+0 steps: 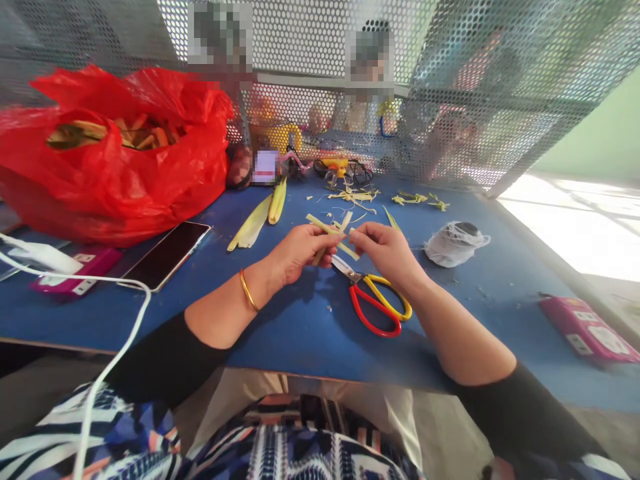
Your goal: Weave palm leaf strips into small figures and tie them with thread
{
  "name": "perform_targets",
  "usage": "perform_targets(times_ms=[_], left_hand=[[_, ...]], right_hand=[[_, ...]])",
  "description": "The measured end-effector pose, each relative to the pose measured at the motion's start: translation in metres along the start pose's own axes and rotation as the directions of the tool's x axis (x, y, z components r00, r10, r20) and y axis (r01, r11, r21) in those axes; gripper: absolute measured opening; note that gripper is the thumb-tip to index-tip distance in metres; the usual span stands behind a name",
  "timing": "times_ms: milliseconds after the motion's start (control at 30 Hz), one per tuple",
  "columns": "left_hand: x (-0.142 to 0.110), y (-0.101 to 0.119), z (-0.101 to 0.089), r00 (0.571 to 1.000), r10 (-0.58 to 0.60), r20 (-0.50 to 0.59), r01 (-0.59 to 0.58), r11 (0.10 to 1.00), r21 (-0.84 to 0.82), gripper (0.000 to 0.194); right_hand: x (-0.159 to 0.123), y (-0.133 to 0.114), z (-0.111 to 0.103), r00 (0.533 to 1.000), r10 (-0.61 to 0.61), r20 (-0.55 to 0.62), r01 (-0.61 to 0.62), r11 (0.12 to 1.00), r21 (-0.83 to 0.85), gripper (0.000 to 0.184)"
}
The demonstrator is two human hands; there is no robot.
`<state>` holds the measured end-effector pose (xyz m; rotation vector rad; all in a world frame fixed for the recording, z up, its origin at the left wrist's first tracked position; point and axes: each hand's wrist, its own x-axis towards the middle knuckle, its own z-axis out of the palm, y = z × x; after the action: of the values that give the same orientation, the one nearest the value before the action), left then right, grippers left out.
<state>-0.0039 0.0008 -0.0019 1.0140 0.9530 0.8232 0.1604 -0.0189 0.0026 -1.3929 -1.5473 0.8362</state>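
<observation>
My left hand (pixel 299 252) is closed around crossed pale yellow-green leaf strips (pixel 334 233) held above the blue table (pixel 300 327). A gold bangle circles that wrist. My right hand (pixel 385 249) pinches the right side of the same strips with thumb and fingers. Just below my hands lie scissors (pixel 375 301) with one red and one yellow handle, blades pointing toward the strips.
A red plastic bag (pixel 110 153) of leaf pieces sits at the left, with a phone (pixel 167 253) and a pink box (pixel 75 273) in front. Loose leaves (pixel 260 217), a spool of white thread (pixel 456 243), scraps (pixel 415 198), another pink box (pixel 590 330). People sit behind a perforated screen (pixel 450 80).
</observation>
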Motion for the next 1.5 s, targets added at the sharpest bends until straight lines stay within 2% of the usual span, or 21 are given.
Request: perform_targets(times_ms=[133,200,300,500,700,833,867,933,1033,1100,1167,1200,1233,1300,1333,1367,1433,1500], left_hand=[[-0.003,-0.001,0.002,0.993,-0.071,0.092,0.065,0.996,0.064,0.023],[-0.003,-0.003,0.004,0.991,-0.086,0.099,0.078,0.993,0.087,0.027],[-0.002,-0.007,0.007,0.992,-0.085,0.091,0.074,0.990,0.122,0.026],[-0.002,-0.011,0.009,0.987,-0.096,0.128,0.075,0.984,0.163,0.017],[-0.004,-0.015,0.011,0.986,-0.096,0.139,0.064,0.974,0.217,0.015],[-0.006,-0.019,0.015,0.986,-0.081,0.147,0.041,0.965,0.261,0.026],[-0.007,-0.019,0.016,0.985,-0.082,0.152,0.038,0.961,0.275,0.026],[-0.008,-0.019,0.017,0.981,-0.093,0.171,0.038,0.953,0.300,0.023],[-0.009,-0.020,0.018,0.976,-0.107,0.190,0.044,0.950,0.310,0.022],[-0.008,-0.022,0.018,0.981,-0.101,0.164,0.054,0.961,0.271,0.024],[-0.005,-0.022,0.016,0.990,-0.096,0.108,0.079,0.985,0.155,0.022],[-0.003,-0.020,0.014,0.993,-0.092,0.080,0.086,0.993,0.075,0.020],[-0.001,-0.018,0.011,0.995,-0.080,0.060,0.081,0.997,-0.010,0.018],[0.002,-0.011,0.006,0.999,-0.027,0.047,0.035,0.987,-0.156,0.018],[0.003,-0.008,0.003,0.999,0.011,0.044,-0.001,0.977,-0.212,0.018],[0.004,-0.004,0.002,0.998,0.050,0.039,-0.039,0.965,-0.258,0.017],[0.003,-0.001,0.000,0.994,0.111,0.026,-0.098,0.947,-0.305,0.018],[0.002,-0.002,0.002,0.989,0.144,0.018,-0.132,0.945,-0.299,0.015]], right_hand=[[0.001,0.007,0.009,0.996,0.074,-0.041,-0.061,0.967,0.248,0.028],[0.000,0.010,0.012,0.997,0.073,-0.034,-0.060,0.951,0.305,0.029],[-0.002,0.014,0.015,0.998,0.052,-0.047,-0.034,0.947,0.320,0.028],[0.000,0.022,0.018,0.981,0.046,-0.188,0.000,0.971,0.237,0.030],[0.003,0.015,0.012,1.000,0.008,-0.017,-0.006,0.992,0.129,0.020],[-0.004,0.008,0.012,0.979,0.139,0.150,-0.161,0.975,0.152,0.024],[-0.005,0.008,0.013,0.975,0.165,0.148,-0.191,0.964,0.183,0.024],[-0.007,0.009,0.016,0.984,0.159,0.077,-0.173,0.955,0.241,0.024],[-0.005,0.012,0.017,0.992,0.125,-0.022,-0.116,0.963,0.242,0.027],[-0.002,0.013,0.014,0.995,0.084,-0.049,-0.075,0.984,0.163,0.023],[-0.001,0.010,0.009,0.986,-0.066,-0.152,0.070,0.997,0.018,0.014],[-0.002,0.007,0.006,0.956,-0.178,-0.232,0.165,0.984,-0.074,0.010],[-0.003,0.004,0.003,0.908,-0.288,-0.305,0.247,0.955,-0.166,0.009],[-0.008,-0.003,0.001,0.830,-0.420,-0.368,0.325,0.899,-0.294,0.018],[-0.011,-0.005,0.001,0.829,-0.438,-0.348,0.335,0.887,-0.318,0.024],[-0.014,-0.006,0.003,0.851,-0.429,-0.304,0.332,0.887,-0.321,0.028],[-0.017,-0.003,0.009,0.924,-0.338,-0.180,0.281,0.918,-0.282,0.026],[-0.017,0.004,0.017,0.972,-0.222,-0.082,0.202,0.959,-0.201,0.023]])
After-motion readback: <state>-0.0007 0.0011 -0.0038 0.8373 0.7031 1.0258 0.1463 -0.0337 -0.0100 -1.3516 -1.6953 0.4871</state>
